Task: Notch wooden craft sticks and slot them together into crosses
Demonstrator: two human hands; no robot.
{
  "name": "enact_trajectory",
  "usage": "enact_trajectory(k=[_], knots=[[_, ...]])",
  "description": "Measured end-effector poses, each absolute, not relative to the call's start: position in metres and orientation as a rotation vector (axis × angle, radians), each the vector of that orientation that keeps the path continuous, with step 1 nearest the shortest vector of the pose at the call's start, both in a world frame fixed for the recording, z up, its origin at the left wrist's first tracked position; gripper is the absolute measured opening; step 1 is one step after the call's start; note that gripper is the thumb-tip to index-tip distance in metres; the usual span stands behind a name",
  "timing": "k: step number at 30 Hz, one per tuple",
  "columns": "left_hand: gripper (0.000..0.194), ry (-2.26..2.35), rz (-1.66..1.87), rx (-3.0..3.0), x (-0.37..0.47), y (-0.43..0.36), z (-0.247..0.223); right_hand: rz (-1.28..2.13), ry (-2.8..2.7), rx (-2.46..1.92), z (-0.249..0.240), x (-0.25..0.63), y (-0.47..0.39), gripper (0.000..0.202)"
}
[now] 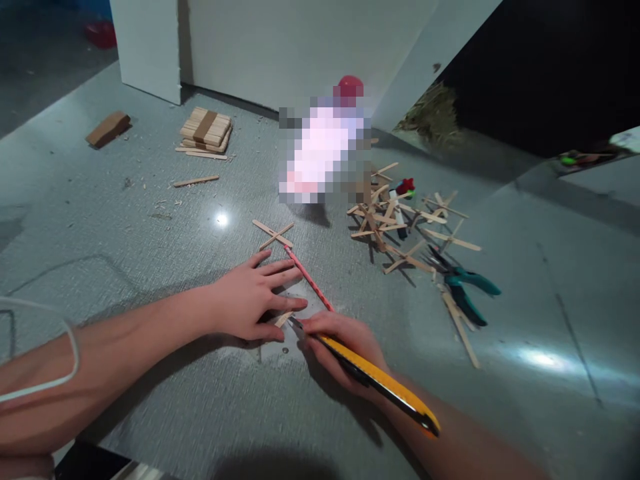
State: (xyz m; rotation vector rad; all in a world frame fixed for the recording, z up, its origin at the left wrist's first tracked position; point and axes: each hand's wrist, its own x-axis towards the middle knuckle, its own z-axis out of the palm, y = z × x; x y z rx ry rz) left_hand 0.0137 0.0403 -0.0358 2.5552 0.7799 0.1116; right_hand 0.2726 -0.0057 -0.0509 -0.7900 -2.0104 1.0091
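Note:
My left hand [255,297] lies on the grey surface with its fingers spread, its thumb and index finger beside a small wooden piece [284,319]. My right hand [350,343] grips a yellow utility knife [385,381], whose blade tip is at that wooden piece. A red patterned pencil [309,278] lies between my hands, running from near my right hand up to two crossed wooden sticks [274,235]. These sticks rest just beyond my left fingertips.
Bundled sticks [205,128] and a brown block [109,129] lie at the back left. Many crossed sticks [385,217] are heaped right of centre, beside teal-handled pliers [467,287]. A white panel [300,47] stands behind. A white cable [75,347] loops over my left forearm.

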Motion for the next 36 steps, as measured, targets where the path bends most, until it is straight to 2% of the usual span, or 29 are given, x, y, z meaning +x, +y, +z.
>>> enact_trajectory(k=[22,36], knots=[[0.063,0.762,0.186,2.548,0.0160,0.0418,-0.0398,0.965,-2.055,-0.823,-0.0522,0.2708,-0.0093,0.026],[0.063,0.758,0.185,2.558,0.0157,0.0413,-0.0407,0.991,-2.075,-0.855,-0.0475,0.2692,-0.0087,0.020]])
